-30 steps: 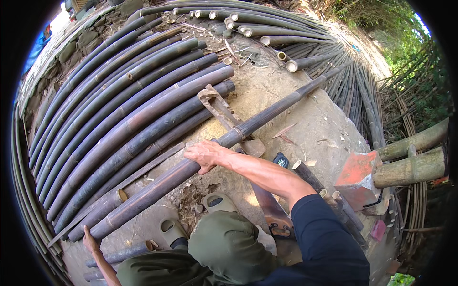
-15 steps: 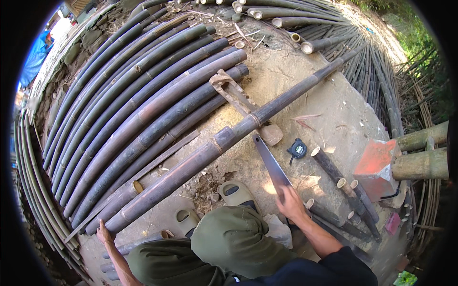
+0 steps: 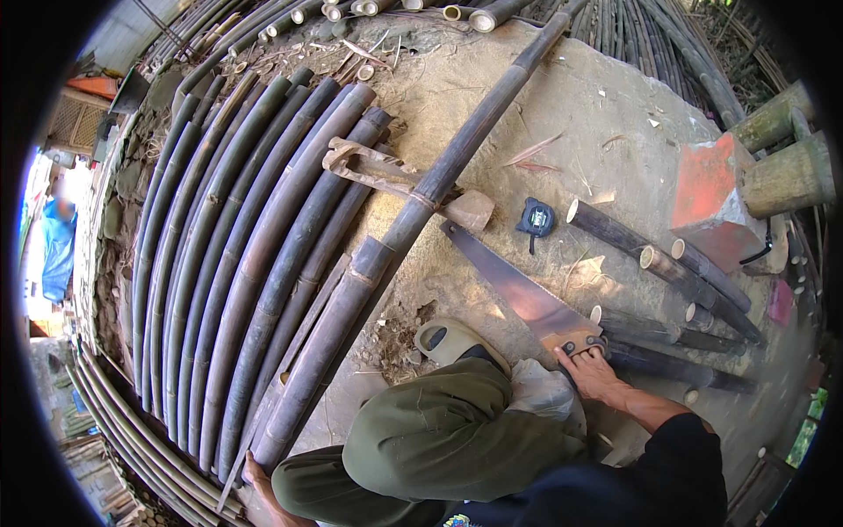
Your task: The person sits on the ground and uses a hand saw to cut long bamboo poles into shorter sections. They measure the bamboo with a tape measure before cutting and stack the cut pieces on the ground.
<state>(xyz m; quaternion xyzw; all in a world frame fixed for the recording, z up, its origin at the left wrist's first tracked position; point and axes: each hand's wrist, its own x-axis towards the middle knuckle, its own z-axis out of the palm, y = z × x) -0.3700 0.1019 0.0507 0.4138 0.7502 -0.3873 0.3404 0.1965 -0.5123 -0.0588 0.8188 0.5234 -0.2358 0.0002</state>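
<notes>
My left hand (image 3: 255,470) grips the near end of a short dark bamboo length (image 3: 307,378), its fingers partly hidden. That length lies alongside a long bamboo pole (image 3: 492,110), which runs away to the far right across a notched wooden block (image 3: 470,211). My right hand (image 3: 590,369) is closed around the wooden handle of a handsaw (image 3: 518,281). The blade slants low over the ground, its tip just right of the pole and not touching it. A dark tape measure (image 3: 536,218) rests on the ground beyond the blade.
Many dark bamboo poles (image 3: 237,255) lie side by side at left. Several short cut bamboo pieces (image 3: 694,281) lie at right, near a red-and-grey block (image 3: 716,202) with thick bamboo beside it. My sandal (image 3: 461,342) is below the saw. More poles (image 3: 496,13) are stacked at the far edge.
My view has turned, so the poles look steeper. My right hand has moved right and nearer with the saw, and the handle now shows. My left hand stays at the bamboo's near end.
</notes>
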